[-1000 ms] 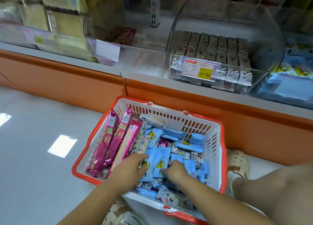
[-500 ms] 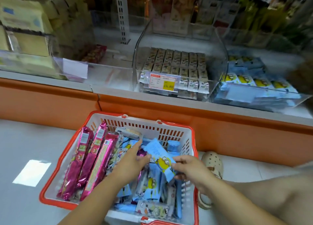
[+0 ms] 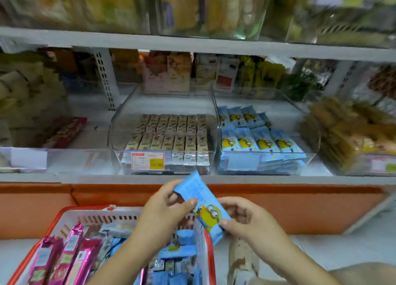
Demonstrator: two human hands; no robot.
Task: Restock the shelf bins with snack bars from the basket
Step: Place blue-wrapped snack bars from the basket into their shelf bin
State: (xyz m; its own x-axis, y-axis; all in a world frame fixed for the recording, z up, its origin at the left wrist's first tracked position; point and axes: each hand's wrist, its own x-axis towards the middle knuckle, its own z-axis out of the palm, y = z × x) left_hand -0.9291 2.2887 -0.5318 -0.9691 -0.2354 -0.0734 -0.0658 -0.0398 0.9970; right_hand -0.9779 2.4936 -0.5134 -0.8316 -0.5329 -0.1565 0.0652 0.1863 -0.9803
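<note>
Above basket [image 3: 96,212], left hand [image 3: 165,214] and right hand [image 3: 252,222] fingers pinching blue snack bar [image 3: 192,190], yellow goggled cartoon print

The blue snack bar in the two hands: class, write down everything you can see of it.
The blue snack bar has a glossy light-blue wrapper, seemingly plastic film, with a yellow goggle-eyed cartoon figure on its lower half and pale print above. It tilts, top end up-left, in the air above the basket near its right rim. The left hand grips its upper half; the right hand pinches its lower end.
</note>
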